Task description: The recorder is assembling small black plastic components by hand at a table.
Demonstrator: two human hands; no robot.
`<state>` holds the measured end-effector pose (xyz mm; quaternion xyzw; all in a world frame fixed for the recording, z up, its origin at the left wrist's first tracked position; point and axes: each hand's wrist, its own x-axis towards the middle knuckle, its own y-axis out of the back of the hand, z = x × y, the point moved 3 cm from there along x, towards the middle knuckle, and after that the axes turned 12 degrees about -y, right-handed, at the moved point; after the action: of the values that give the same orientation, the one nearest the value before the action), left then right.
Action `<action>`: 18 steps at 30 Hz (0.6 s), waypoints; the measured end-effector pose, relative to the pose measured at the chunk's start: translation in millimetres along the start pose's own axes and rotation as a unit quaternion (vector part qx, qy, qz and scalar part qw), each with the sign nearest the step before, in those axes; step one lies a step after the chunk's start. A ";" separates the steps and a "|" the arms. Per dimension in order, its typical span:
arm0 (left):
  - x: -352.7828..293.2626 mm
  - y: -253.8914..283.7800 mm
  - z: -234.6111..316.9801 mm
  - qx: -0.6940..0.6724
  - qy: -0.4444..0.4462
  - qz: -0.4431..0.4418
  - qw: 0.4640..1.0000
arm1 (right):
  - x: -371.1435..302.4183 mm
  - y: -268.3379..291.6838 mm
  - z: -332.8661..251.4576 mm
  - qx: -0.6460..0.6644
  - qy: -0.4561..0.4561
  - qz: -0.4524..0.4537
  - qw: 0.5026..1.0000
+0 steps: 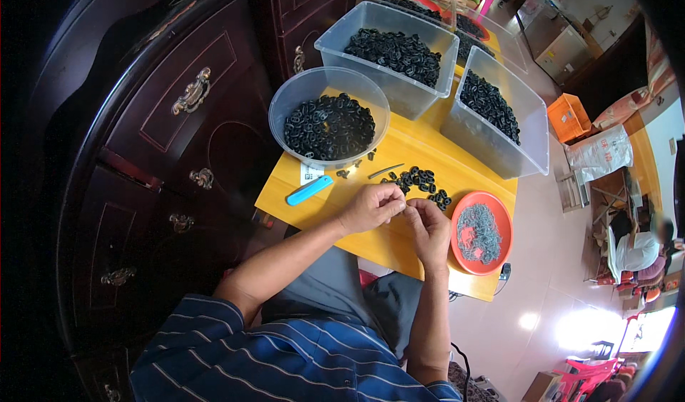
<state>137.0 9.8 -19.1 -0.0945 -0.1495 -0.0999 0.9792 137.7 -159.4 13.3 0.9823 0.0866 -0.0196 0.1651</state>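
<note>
My left hand (372,208) and my right hand (430,234) meet over the yellow table (342,239), their fingertips pinched together. Whatever lies between the fingers is too small and covered to make out. Just beyond them is a loose pile of small black ring-shaped parts (421,179). Beside my right hand stands a red bowl (509,239) holding many thin grey wire-like pieces (477,224). A flat light-blue tool (309,190) lies to the left of my left hand. Between it and the pile is a thin dark stick (386,171).
A round clear tub (277,127) of black parts stands beyond the blue tool. Behind it are a large clear bin (332,49) and another clear bin (531,141), also with black parts. Dark wooden drawers (178,116) border the left. An orange crate (569,116) sits on the floor.
</note>
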 end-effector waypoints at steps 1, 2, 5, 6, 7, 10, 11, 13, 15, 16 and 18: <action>-0.5 -0.1 -0.6 0.002 -0.004 0.004 1.000 | 0.7 0.8 1.0 0.000 0.000 -0.001 1.000; -0.9 -0.3 -1.2 0.003 -0.008 0.008 1.000 | 1.7 0.9 3.6 0.022 -0.032 -0.017 0.999; -0.4 -2.2 -1.7 0.071 -0.051 0.000 0.996 | 4.3 3.7 11.4 0.039 -0.073 -0.039 0.996; -1.1 -3.1 -2.3 0.071 -0.051 0.000 0.996 | 5.4 4.9 14.5 0.033 -0.082 -0.044 0.995; -0.8 -4.6 1.5 0.106 -0.069 0.004 0.992 | 6.6 7.3 17.4 0.033 -0.082 -0.043 0.995; -1.1 -8.4 12.9 0.161 -0.102 0.000 0.982 | 6.6 8.9 22.5 0.004 -0.126 -0.078 0.989; -1.5 -9.1 15.6 0.181 -0.115 -0.008 0.977 | 5.1 8.2 19.7 0.032 -0.134 -0.088 0.987; -1.7 -9.7 14.0 0.180 -0.112 -0.008 0.977 | 2.9 7.2 16.7 0.061 -0.142 -0.099 0.983; -1.5 -9.8 11.6 0.179 -0.107 -0.008 0.978 | 1.8 7.1 16.5 0.064 -0.136 -0.090 0.985; -1.3 -10.0 11.5 0.177 -0.109 -0.005 0.978 | 0.8 6.9 16.5 0.063 -0.135 -0.089 0.985; -1.2 -10.2 10.6 0.174 -0.111 -0.002 0.978 | -0.4 7.2 15.9 0.034 -0.117 -0.063 0.991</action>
<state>130.7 2.4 -7.9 0.0674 -0.2724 -0.0632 0.9577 138.4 -171.4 0.6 0.9708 0.1279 -0.1473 0.1393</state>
